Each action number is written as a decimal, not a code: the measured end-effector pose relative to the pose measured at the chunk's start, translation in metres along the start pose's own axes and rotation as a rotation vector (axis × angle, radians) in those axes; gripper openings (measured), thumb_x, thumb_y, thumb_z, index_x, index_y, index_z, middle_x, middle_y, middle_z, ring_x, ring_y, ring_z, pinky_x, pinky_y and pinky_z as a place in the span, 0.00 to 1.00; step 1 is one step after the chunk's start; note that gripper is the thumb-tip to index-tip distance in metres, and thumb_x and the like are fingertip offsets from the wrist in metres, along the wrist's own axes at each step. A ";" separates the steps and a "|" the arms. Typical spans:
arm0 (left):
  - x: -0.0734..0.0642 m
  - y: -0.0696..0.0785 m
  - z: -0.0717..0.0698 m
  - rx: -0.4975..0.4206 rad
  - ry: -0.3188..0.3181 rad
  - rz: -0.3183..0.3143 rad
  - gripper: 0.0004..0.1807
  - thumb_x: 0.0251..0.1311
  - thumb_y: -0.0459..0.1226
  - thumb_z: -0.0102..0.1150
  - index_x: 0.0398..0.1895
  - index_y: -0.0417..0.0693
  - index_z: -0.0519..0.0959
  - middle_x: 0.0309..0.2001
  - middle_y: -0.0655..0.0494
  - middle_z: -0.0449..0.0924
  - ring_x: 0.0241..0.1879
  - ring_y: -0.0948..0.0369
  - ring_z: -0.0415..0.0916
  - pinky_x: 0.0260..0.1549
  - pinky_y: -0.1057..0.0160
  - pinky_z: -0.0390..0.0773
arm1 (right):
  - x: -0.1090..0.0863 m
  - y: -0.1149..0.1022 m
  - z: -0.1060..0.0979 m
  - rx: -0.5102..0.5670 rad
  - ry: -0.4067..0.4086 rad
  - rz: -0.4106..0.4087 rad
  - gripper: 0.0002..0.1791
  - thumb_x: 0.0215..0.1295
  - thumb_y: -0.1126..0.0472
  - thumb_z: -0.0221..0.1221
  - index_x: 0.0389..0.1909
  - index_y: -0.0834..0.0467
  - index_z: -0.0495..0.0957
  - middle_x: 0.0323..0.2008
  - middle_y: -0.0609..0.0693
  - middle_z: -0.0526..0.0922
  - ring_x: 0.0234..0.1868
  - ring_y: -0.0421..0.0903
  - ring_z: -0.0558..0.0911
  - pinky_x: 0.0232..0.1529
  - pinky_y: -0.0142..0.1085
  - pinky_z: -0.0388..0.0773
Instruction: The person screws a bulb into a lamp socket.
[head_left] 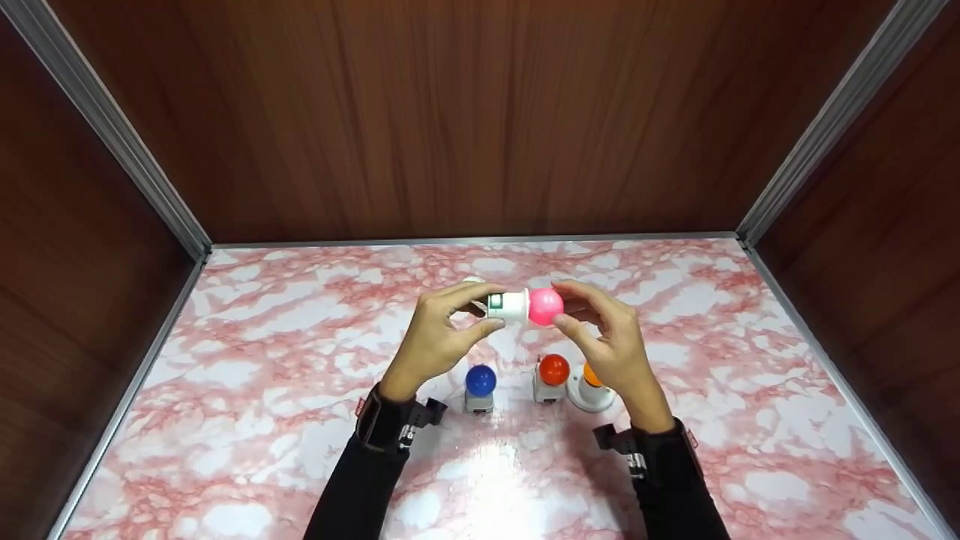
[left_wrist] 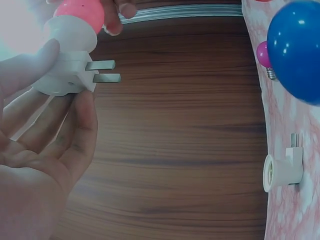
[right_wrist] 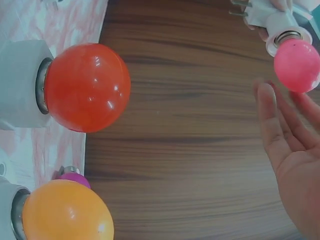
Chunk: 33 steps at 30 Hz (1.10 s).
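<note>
My left hand (head_left: 442, 334) grips a white plug-in lamp socket (head_left: 513, 306) between thumb and fingers, raised over the table. Two flat metal prongs (left_wrist: 104, 71) stick out of its side in the left wrist view. A round pink bulb (head_left: 545, 307) sits at the socket's mouth, with some metal thread (right_wrist: 288, 36) showing between them. From the right, my right hand (head_left: 611, 345) pinches the pink bulb with thumb and index fingertips at its edge; its other fingers spread beside the bulb in the right wrist view.
Nearer me stand a blue bulb (head_left: 481, 380), a red bulb (head_left: 554, 370) and an orange bulb (head_left: 592, 375), each in a holder. A loose magenta bulb (left_wrist: 263, 54) and a bare white socket (left_wrist: 282, 171) lie on the marbled table (head_left: 247, 420). Wood-grain walls (head_left: 480, 120) enclose it.
</note>
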<state>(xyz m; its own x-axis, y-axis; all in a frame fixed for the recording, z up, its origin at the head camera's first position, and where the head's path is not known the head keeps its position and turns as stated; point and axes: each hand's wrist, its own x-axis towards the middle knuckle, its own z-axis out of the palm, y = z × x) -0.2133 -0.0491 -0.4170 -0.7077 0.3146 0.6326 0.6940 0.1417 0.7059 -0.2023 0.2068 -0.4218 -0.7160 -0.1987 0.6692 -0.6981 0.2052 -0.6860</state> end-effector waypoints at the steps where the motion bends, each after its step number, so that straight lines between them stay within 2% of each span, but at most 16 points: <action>1: 0.000 0.000 0.000 -0.001 0.002 -0.002 0.21 0.62 0.34 0.75 0.58 0.41 0.86 0.50 0.45 0.91 0.45 0.56 0.88 0.47 0.51 0.92 | 0.000 0.000 0.000 0.010 0.001 -0.017 0.24 0.61 0.78 0.68 0.60 0.69 0.82 0.52 0.68 0.87 0.49 0.36 0.88 0.53 0.27 0.88; 5: 0.000 0.001 -0.001 -0.005 -0.003 -0.007 0.20 0.64 0.35 0.74 0.58 0.40 0.86 0.49 0.45 0.91 0.44 0.53 0.89 0.47 0.51 0.92 | 0.001 0.000 -0.001 -0.009 -0.003 -0.088 0.28 0.54 0.78 0.74 0.58 0.67 0.83 0.53 0.65 0.87 0.52 0.38 0.88 0.54 0.28 0.88; 9: 0.000 0.001 0.000 -0.010 -0.012 -0.025 0.20 0.64 0.35 0.74 0.58 0.40 0.86 0.47 0.45 0.91 0.45 0.51 0.89 0.48 0.55 0.92 | 0.002 0.000 -0.001 -0.069 -0.003 -0.120 0.27 0.52 0.76 0.76 0.55 0.64 0.85 0.52 0.62 0.88 0.51 0.37 0.87 0.53 0.26 0.87; 16: -0.001 0.003 0.000 0.012 -0.029 -0.043 0.20 0.64 0.37 0.74 0.59 0.44 0.87 0.44 0.47 0.91 0.42 0.59 0.89 0.46 0.63 0.91 | 0.002 0.001 -0.003 -0.082 -0.001 -0.136 0.26 0.50 0.76 0.77 0.53 0.64 0.86 0.48 0.61 0.89 0.49 0.37 0.86 0.51 0.26 0.86; 20: -0.001 0.002 0.000 0.002 -0.033 -0.020 0.20 0.64 0.36 0.74 0.59 0.43 0.87 0.45 0.45 0.91 0.42 0.57 0.88 0.46 0.61 0.92 | 0.001 0.001 -0.005 -0.083 -0.004 -0.135 0.27 0.49 0.76 0.78 0.53 0.64 0.86 0.47 0.61 0.90 0.47 0.37 0.87 0.51 0.26 0.86; 27: 0.000 0.002 0.002 -0.001 -0.025 0.009 0.20 0.61 0.32 0.75 0.58 0.44 0.87 0.48 0.47 0.92 0.43 0.58 0.88 0.46 0.51 0.92 | 0.001 0.001 -0.006 -0.093 -0.008 -0.098 0.26 0.51 0.75 0.76 0.54 0.64 0.86 0.45 0.60 0.91 0.44 0.35 0.87 0.47 0.26 0.87; 33: 0.001 0.001 0.004 0.007 -0.020 0.036 0.20 0.60 0.29 0.75 0.57 0.43 0.88 0.48 0.47 0.92 0.42 0.60 0.87 0.45 0.53 0.92 | 0.000 0.002 -0.006 -0.087 -0.006 -0.079 0.24 0.55 0.75 0.75 0.54 0.65 0.86 0.42 0.60 0.92 0.42 0.34 0.87 0.44 0.26 0.87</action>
<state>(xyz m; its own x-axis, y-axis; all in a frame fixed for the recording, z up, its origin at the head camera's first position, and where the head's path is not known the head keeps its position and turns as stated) -0.2126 -0.0451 -0.4169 -0.6794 0.3387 0.6509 0.7199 0.1364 0.6805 -0.2038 0.2128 -0.4216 -0.6589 -0.2235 0.7183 -0.7499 0.2709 -0.6035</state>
